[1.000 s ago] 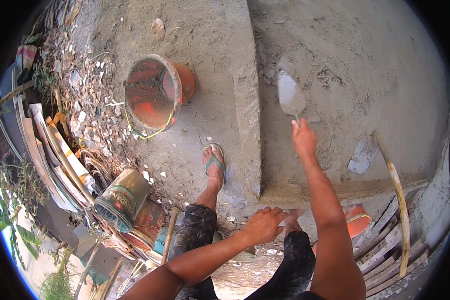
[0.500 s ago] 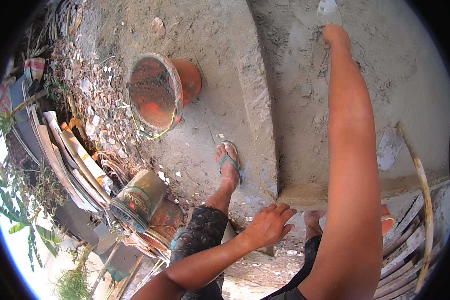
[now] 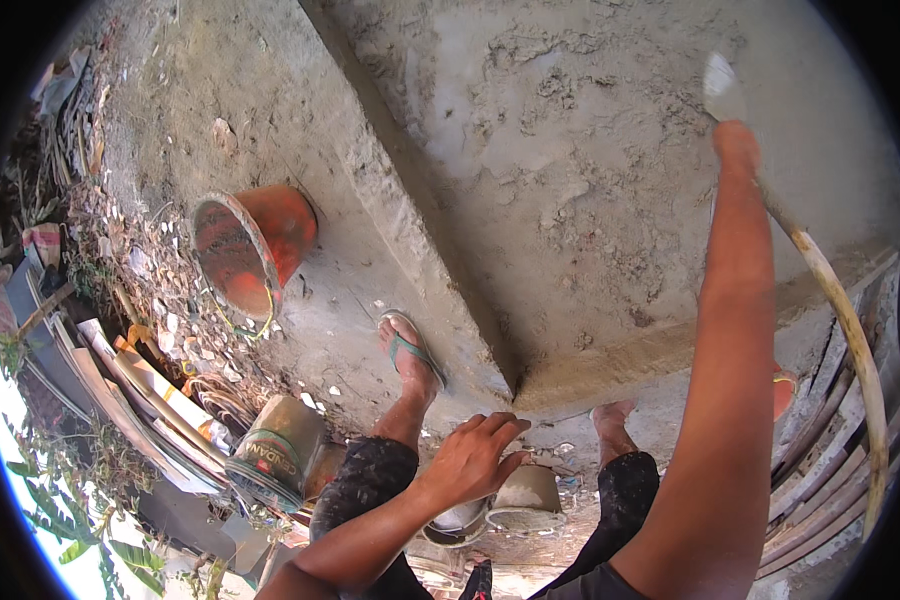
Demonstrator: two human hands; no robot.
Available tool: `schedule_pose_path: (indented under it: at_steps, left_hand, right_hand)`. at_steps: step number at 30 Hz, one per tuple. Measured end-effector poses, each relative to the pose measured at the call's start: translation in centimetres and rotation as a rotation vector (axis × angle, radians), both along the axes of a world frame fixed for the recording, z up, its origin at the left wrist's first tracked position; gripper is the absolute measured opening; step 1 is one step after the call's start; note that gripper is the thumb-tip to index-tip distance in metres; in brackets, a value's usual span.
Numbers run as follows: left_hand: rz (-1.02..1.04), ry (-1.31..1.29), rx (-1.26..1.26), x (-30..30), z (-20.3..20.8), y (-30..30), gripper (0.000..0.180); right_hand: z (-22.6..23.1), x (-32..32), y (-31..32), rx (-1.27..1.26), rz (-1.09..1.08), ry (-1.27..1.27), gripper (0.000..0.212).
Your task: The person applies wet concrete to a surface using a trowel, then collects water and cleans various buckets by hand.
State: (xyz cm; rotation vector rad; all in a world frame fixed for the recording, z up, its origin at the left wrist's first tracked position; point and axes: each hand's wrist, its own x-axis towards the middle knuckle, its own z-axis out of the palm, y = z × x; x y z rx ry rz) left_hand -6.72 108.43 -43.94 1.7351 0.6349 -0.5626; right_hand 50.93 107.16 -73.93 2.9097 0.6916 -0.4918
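Far out on the right, my right hand (image 3: 736,146) is closed around the handle of a trowel (image 3: 724,88), its pale blade slightly blurred. The blade is over wet grey mortar (image 3: 580,170), which is smooth toward the far right and lumpy in the middle. My left hand (image 3: 475,458) hangs palm down near my knee, thumb apart from the fingers, holding nothing. Beyond it, a raised concrete edge (image 3: 400,210) runs diagonally beside the mortar. My sandalled foot (image 3: 406,348) stands left of that edge.
An orange bucket (image 3: 288,235) lies tipped on its side at left, mortar inside. Mortar-crusted buckets (image 3: 528,495) stand by my legs, and another bucket (image 3: 288,430) lies farther left. A bent wooden pole (image 3: 838,290) crosses at right. Planks and scrap (image 3: 150,390) pile up at far left.
My view has turned, so the bucket and concrete edge sit farther left. My right hand has swung rightward and nearer with the trowel. My left hand stays low and open.
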Motion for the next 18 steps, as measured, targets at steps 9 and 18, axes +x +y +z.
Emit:
schedule_pose_path:
  at_steps: [9, 18]
  left_hand:
    - [-0.045, 0.025, 0.021, 0.9, -0.4, -1.8, 0.041]
    - [-0.046, -0.063, 0.109, 1.6, -0.4, -3.5, 0.038]
  right_hand:
    - [5.0, -13.6, 15.6, -0.020, 0.197, 0.768, 0.059]
    - [7.9, -21.7, -4.4, -0.084, 0.695, 0.423, 0.034]
